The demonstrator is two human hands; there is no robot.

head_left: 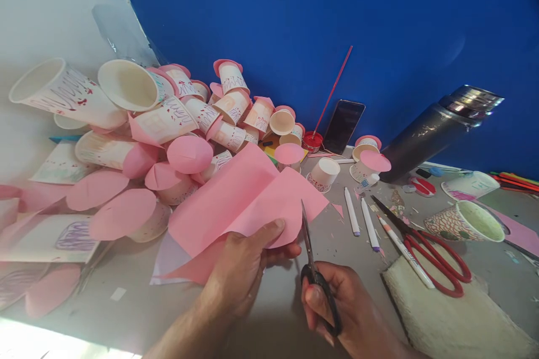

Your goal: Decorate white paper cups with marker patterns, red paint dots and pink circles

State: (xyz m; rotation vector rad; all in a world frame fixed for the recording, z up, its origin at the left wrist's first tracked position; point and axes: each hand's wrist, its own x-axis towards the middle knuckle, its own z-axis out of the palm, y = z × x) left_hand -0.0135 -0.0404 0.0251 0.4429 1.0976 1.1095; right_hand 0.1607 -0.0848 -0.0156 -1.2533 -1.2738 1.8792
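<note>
My left hand [240, 261] pinches a sheet of pink paper [269, 196] between thumb and fingers, its near edge cut in a curve. More pink paper [223, 196] and a pale lilac sheet [168, 261] lie under and behind it. In my right hand [337, 303] is a pair of black-handled scissors [310, 247], my fingers through the handles. The blades point up and away, right beside the right edge of the pink paper; whether they touch it I cannot tell.
Paper cups [151, 120] with pink paper discs are heaped at the left and back. White markers [369, 224], red-handled scissors [438, 252] and a cloth [455, 314] lie right. A phone [343, 126] and dark flask [425, 137] lean on the blue wall [273, 17].
</note>
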